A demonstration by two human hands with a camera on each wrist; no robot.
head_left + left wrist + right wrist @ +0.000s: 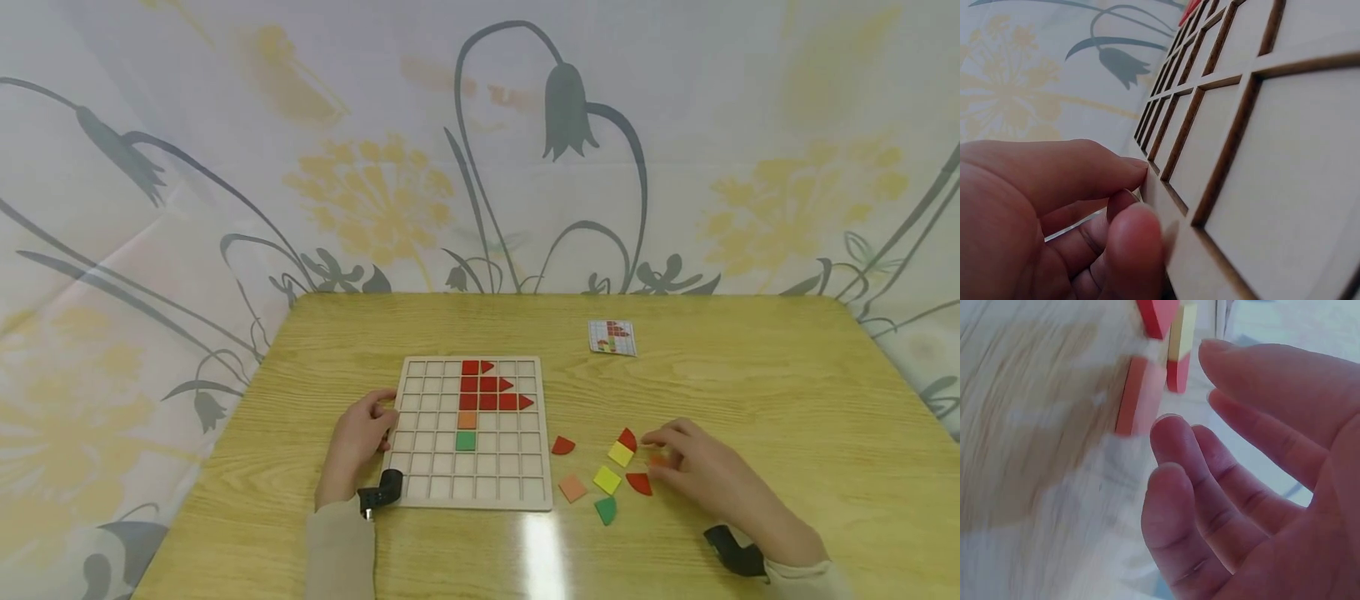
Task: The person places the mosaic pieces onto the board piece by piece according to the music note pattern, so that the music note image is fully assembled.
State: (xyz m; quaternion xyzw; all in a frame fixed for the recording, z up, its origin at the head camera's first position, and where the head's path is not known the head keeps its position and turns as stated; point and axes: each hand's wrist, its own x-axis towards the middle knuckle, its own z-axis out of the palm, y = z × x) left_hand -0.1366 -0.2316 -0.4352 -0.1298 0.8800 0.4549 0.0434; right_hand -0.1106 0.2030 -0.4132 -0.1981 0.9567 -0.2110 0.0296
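A pale wooden grid board (438,468) lies on the table, with red, orange and green pieces set in its cells. My left hand (363,437) rests at the board's left edge, its fingertips touching the rim in the left wrist view. At the right, my right hand (701,467) hovers by the loose pieces with thumb and fingers apart. In the right wrist view an orange piece (1141,397) stands just beyond the fingertips, seemingly untouched. Close to this hand are a red quarter-circle (639,483), another red quarter-circle (627,439) and a yellow square (620,454).
Between board and right hand lie a second yellow square (607,480), a green quarter-circle (606,510), an orange square (572,488) and a red quarter-circle (563,446). A pattern card (612,337) lies farther back. Behind the table (787,375) hangs a flowered cloth (675,192).
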